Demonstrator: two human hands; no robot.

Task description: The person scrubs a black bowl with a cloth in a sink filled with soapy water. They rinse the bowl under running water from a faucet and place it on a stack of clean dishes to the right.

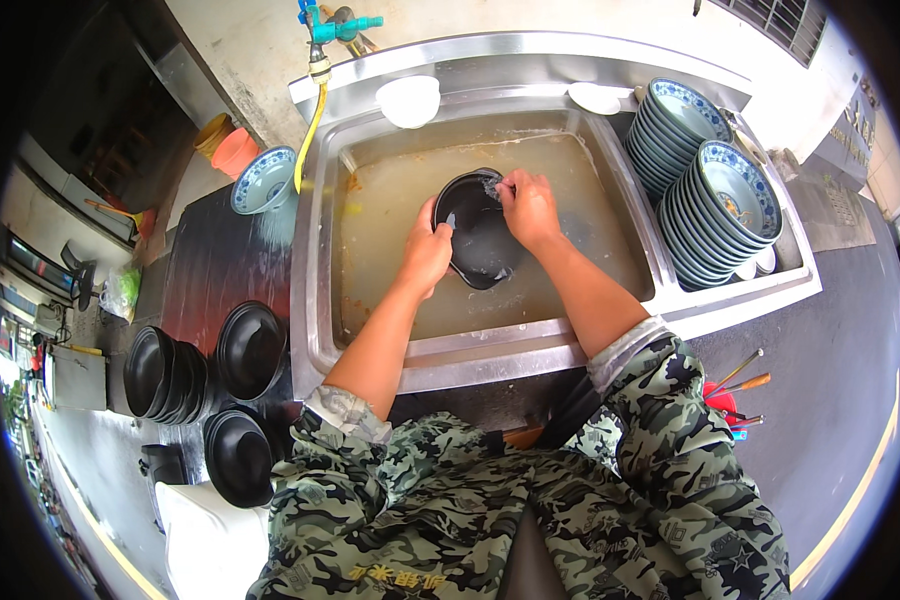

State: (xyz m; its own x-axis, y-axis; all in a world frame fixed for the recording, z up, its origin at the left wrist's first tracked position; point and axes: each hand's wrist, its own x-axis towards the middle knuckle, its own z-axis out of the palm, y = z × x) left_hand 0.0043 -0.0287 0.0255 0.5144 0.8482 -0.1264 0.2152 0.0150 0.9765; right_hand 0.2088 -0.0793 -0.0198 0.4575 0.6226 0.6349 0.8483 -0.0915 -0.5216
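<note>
A black bowl [478,240] is tilted over the cloudy water of a stainless steel sink [487,365], with some water inside it. My left hand [429,247] grips its left rim, thumb on the inside edge. At the bowl's upper right rim, my right hand [527,204] is closed on a wire scourer [490,187] that touches the bowl's inner wall. The fingertips of my left hand are partly hidden behind the bowl.
Stacked blue-patterned bowls [720,217] fill the right compartment. Black bowls [251,350] stand in stacks at the lower left. A white bowl [409,102] and a white dish [594,97] sit on the back rim. A yellow hose [313,139] hangs from a tap; a patterned bowl [264,180] is beside it.
</note>
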